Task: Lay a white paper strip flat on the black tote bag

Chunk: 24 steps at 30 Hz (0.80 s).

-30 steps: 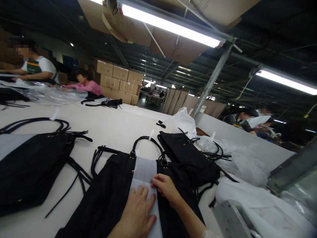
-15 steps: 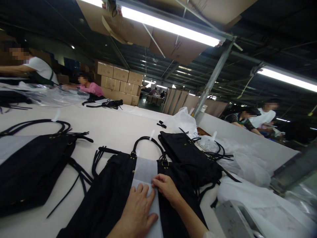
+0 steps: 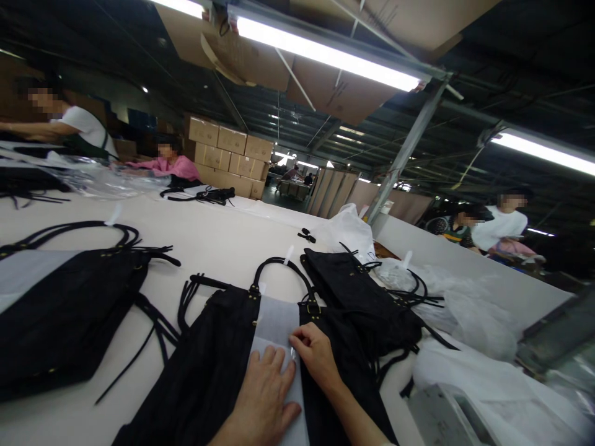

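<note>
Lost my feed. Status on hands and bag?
Left hand flat on grey sheet. Right hand pinching its edge. Black bag flat underneath. Nothing blocking.

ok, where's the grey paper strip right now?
Head view, bottom centre: the grey paper strip lies down the middle of the black bag, just below its handle. The left hand lies flat on it; the right hand touches its right edge.

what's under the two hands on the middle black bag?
A pale grey sheet lies on the middle black bag; the left hand presses flat on it, the right hand at its edge. What the palms cover is hidden.
</note>
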{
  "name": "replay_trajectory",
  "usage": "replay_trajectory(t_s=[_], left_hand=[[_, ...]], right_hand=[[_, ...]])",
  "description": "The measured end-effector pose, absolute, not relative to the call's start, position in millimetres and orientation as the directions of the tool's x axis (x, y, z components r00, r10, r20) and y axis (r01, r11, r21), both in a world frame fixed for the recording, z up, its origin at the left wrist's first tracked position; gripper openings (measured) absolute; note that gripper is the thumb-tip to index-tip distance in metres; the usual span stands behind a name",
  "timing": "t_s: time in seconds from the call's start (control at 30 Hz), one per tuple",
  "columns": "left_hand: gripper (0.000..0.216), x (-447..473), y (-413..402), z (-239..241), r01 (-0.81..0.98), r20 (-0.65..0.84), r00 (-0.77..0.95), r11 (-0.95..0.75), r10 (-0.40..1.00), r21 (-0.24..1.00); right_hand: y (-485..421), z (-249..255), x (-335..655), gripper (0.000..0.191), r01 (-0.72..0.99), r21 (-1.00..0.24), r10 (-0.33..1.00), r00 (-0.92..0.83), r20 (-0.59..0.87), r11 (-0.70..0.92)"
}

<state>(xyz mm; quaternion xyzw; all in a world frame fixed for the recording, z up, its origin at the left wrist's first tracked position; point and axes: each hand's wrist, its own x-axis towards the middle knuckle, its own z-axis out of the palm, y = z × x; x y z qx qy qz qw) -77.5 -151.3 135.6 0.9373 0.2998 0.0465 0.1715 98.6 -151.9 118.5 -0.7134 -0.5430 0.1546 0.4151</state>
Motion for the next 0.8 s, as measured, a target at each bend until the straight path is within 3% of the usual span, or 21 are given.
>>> replay_trajectory(t_s=[0.23, 0.37, 0.5, 0.6, 0.8], left_hand=[[0.063, -78.8, -151.3, 132.5, 0.542, -0.009, 0.818, -0.764, 0.576, 0.350], [0.061, -79.9, -151.0, 137.9, 0.537, 0.005, 0.817, -0.763, 0.577, 0.360], [0.058, -79.7, -150.4, 143.4, 0.537, -0.003, 0.818, -0.763, 0.575, 0.359], [0.060, -79.6, -151.1, 145.2, 0.541, -0.023, 0.818, -0.756, 0.574, 0.370], [0.055, -81.4, -154.3, 157.8, 0.548, -0.027, 0.818, -0.763, 0.575, 0.343]], right_hand=[[-133.4, 109.0, 111.7, 0.019, 0.627, -0.757, 0.842, 0.497, 0.209, -0.182], [-135.0, 113.5, 122.0, 0.020, 0.547, -0.816, 0.914, 0.401, 0.060, -0.186], [-142.4, 118.2, 123.1, 0.062, 0.533, -0.834, 0.958, 0.286, 0.020, -0.142], [-140.1, 117.9, 120.8, 0.059, 0.589, -0.791, 0.944, 0.327, 0.047, -0.164], [-125.0, 116.2, 113.2, 0.028, 0.546, -0.799, 0.888, 0.458, 0.031, -0.253]])
